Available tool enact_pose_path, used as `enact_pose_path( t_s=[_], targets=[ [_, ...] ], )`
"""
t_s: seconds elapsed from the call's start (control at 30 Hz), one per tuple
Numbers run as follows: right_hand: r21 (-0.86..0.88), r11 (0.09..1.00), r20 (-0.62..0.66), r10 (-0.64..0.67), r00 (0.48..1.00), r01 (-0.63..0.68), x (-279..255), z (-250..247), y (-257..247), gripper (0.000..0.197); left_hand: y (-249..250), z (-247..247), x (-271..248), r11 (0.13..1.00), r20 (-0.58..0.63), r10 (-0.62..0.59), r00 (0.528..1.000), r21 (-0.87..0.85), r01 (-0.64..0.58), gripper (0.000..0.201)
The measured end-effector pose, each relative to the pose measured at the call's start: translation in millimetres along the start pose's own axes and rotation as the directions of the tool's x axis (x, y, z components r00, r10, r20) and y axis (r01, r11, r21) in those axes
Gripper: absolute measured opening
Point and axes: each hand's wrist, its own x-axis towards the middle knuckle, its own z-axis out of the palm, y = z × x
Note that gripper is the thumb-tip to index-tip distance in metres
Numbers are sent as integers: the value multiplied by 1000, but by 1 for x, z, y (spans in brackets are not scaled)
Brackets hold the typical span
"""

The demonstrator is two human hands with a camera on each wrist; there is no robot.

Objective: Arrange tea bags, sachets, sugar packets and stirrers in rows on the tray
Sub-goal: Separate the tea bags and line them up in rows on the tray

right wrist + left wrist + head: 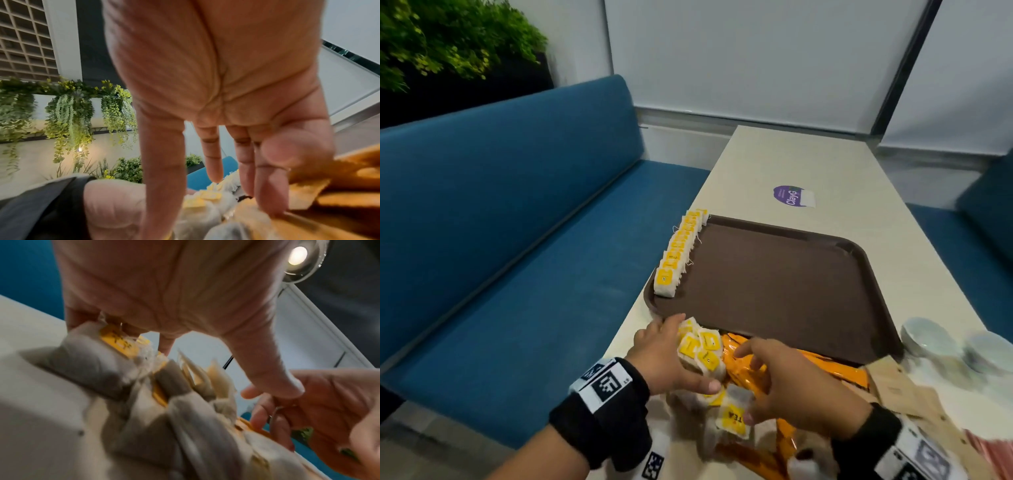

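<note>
1. Along the tray's (774, 291) left edge a row of tea bags (681, 253) stands on end, each overlapping the next, yellow tags up; packing them against the rim probably keeps them from toppling and leaves the rest of the brown floor free for further rows
2. At the table's (791, 164) near edge, just short of the tray's near rim, lies the unsorted supply: a loose heap of tea bags (703, 353), orange sachets (808, 366) beside it on the right, brown packets (900, 387) further right; no stirrers can be made out
3. The left hand (667, 356) lies over the left side of the heap, fingers reaching toward the tray rim and curled round several bags, thumb stretched out underneath; this looks like gathering a batch for the next row
4. The right hand (787, 380) hovers over the join of heap and sachets, palm down, fingers spread and nearly straight with tips on the sachets; one bag (734, 419) sits at its thumb, but whether it is pinched I cannot tell
5. Two pale bowls (959, 342) stand at the table's right edge, clear of the tray
</note>
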Motion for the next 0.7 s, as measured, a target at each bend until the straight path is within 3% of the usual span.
enact_pose_path(
  t_s=[0.13,0.23,0.4,0.53,0.7],
  targets=[
    [-59,997,-83,-59,995,55,1,13,3,69,13,15,2,998,-137,-52,989,12,54,104],
    [-70,996,-69,-60,996,55,2,16,3,66,18,19,6,997,-186,-75,980,-20,73,79],
    [-88,994,-52,-69,996,64,3,16,4,67,10,16,11,967,-187,-94,978,-251,45,53],
    [-77,996,-38,-52,998,49,5,15,5,64,1,16,11,892,-228,-102,968,-453,-13,43],
    [-64,997,-56,-41,998,37,7,16,5,62,-7,18,11,703,-225,-132,965,-708,-69,46]
  ],
)
